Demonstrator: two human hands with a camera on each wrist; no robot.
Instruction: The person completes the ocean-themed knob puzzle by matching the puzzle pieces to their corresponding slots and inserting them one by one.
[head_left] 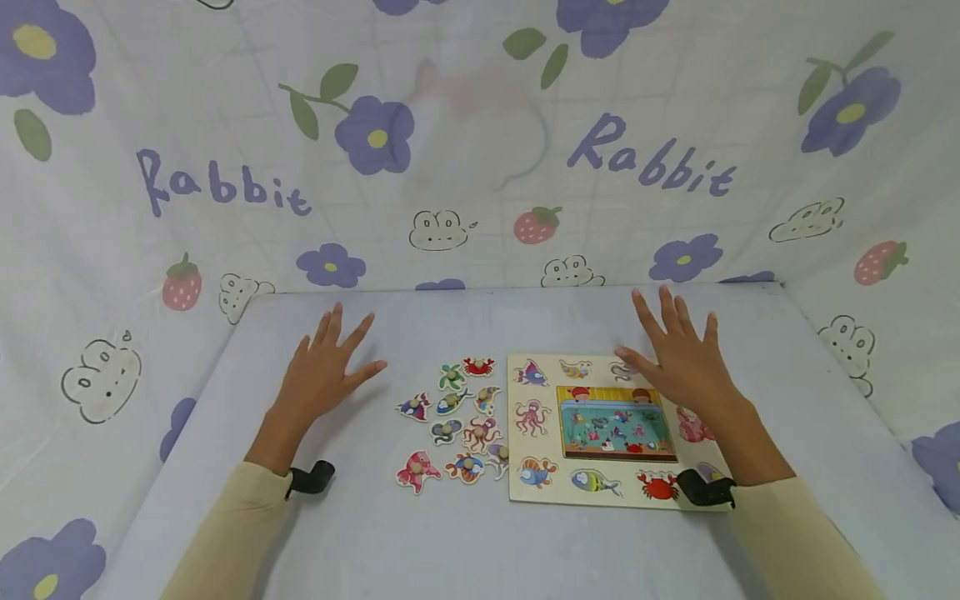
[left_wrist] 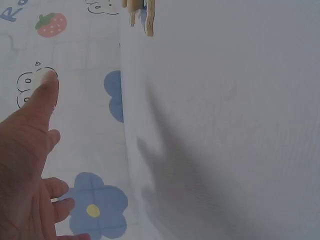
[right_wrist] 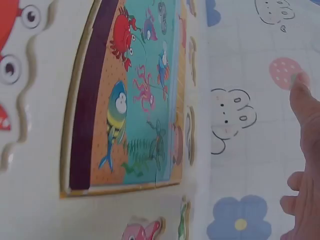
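My left hand is held with spread fingers over the left part of the table, holding nothing. To its right lie several wooden puzzle pieces with round knobs, among them a red crab, a pink fish and an octopus. Beside them is a wooden puzzle board with sea-animal shapes around an aquarium picture. Over the board's right side hovers my right hand, fingers spread and nothing in them; its forearm hides part of the board. The right wrist view shows the aquarium picture close up.
A white cloth covers the table. Behind and at both sides hangs a patterned curtain with flowers, strawberries and rabbits. A dark strap device sits on each wrist, the left one and the right one.
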